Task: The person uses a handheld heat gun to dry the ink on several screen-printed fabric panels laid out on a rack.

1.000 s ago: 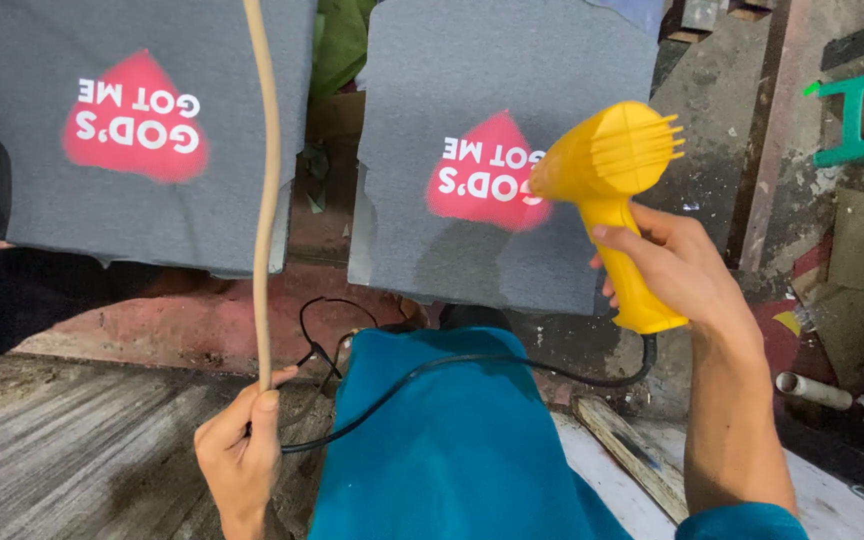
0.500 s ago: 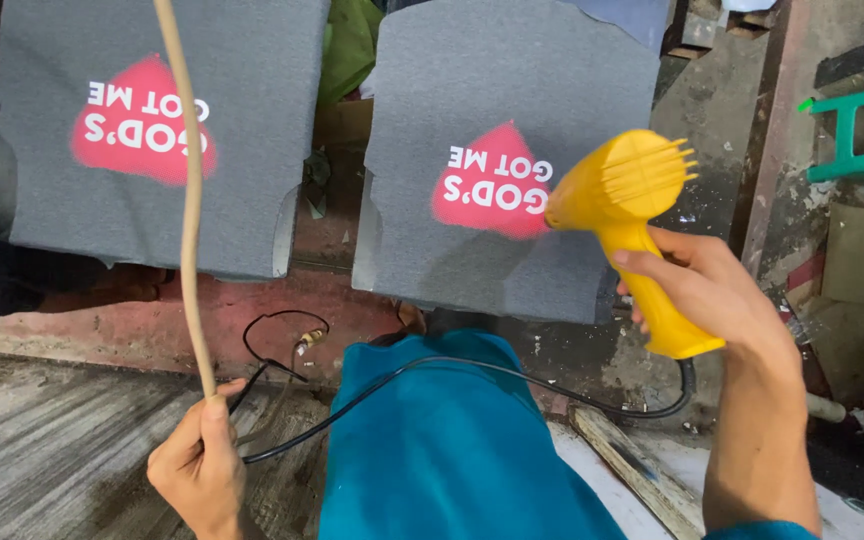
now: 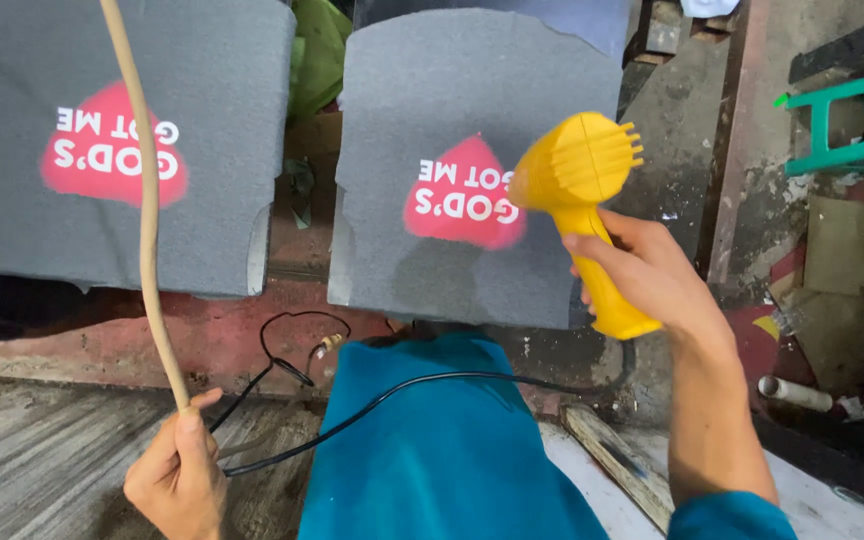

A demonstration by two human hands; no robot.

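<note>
Right hand (image 3: 652, 275) grips yellow dryer (image 3: 584, 200) over shirt edge (image 3: 472, 170).

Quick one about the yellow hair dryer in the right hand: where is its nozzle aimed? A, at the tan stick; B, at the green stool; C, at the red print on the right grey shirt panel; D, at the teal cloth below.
C: the right hand grips the yellow hair dryer by its handle, with the barrel turned toward the red print on the right grey shirt panel, just beside it.
</note>
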